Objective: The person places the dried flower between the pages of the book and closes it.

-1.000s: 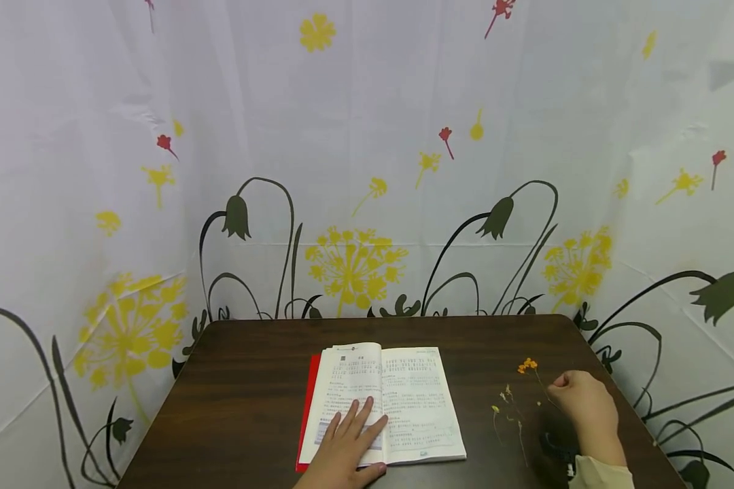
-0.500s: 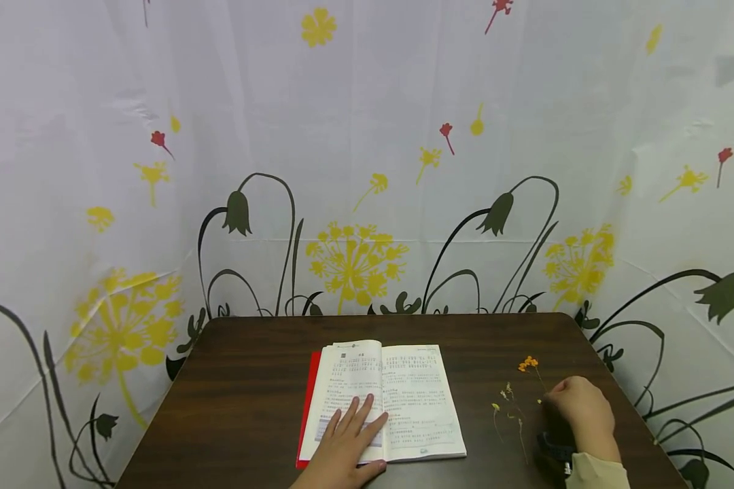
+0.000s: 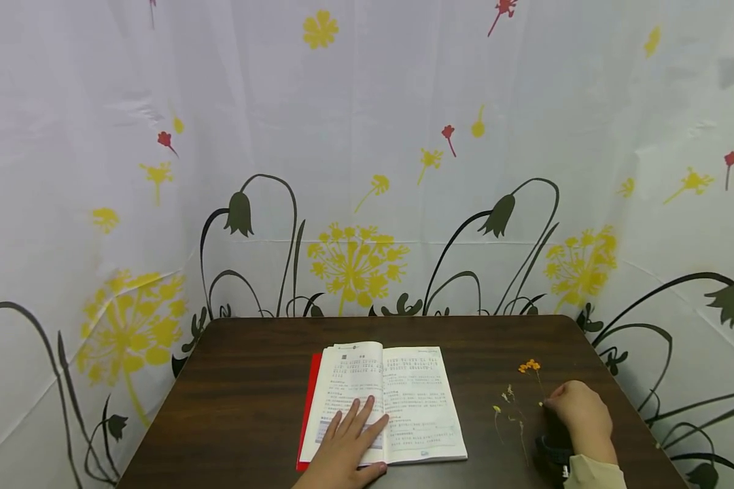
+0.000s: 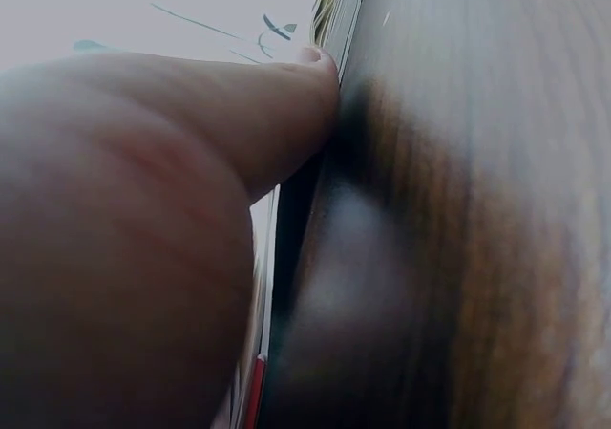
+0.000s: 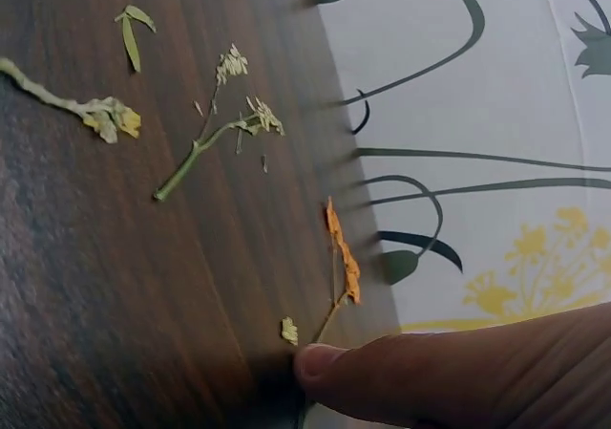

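Note:
My left hand lies with spread fingers on the lower left page of an open book, whose red cover shows at the left edge. In the left wrist view its thumb rests at the book's edge. My right hand, at the right of the table, pinches the thin stem of a dried orange flower. The right wrist view shows the thumb against that stem, below the orange blossom; the other fingers are hidden there. A small yellow piece lies beside the thumb tip.
Left of my right hand, several dried sprigs lie on the dark wooden table. The right wrist view shows a pale sprig and a yellow-tipped one. A white curtain with printed flowers hangs behind the table.
My right hand has shifted slightly down and left, toward the near side, while the orange blossom stays nearly in place. My left hand has kept its place on the book.

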{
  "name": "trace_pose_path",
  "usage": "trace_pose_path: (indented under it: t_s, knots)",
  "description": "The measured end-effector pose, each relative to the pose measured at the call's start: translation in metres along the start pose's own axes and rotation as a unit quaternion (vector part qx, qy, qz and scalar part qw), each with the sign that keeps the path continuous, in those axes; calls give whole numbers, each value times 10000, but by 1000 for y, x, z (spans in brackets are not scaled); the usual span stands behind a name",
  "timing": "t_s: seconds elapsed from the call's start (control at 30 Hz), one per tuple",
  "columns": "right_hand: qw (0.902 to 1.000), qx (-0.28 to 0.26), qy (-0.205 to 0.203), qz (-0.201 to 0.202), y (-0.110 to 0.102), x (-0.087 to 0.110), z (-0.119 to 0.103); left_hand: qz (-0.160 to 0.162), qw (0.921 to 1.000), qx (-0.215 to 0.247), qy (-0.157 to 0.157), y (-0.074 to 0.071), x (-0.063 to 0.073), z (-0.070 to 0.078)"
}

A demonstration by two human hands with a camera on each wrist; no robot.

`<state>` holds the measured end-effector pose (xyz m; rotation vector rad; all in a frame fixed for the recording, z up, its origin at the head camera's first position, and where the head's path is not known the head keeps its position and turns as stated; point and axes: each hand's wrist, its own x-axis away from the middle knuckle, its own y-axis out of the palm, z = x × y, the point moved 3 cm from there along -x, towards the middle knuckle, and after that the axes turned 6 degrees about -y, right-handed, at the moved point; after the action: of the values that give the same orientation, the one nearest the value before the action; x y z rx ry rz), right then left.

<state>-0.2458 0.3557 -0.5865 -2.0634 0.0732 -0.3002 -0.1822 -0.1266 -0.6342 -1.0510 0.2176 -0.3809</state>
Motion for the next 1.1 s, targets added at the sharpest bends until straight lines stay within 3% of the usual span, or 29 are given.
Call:
trace_pose_path:
  t_s: [0.23,0.43,0.8,1.1]
  knots:
    - [10000,-27,76,51,4,-3,1,74,9999,76,18,3,1,-3]
    - [9999,-20,58,161,5,-5,0,-110,9999,-25,-106,-2,-1,1]
    - [9999,71,1,-84,9,-6,6,-255,9993,-55,-265,2,1,2]
    - [9999,36,-80,111,5,-7,2,-222,9994,61,-277,-1,-1,2]
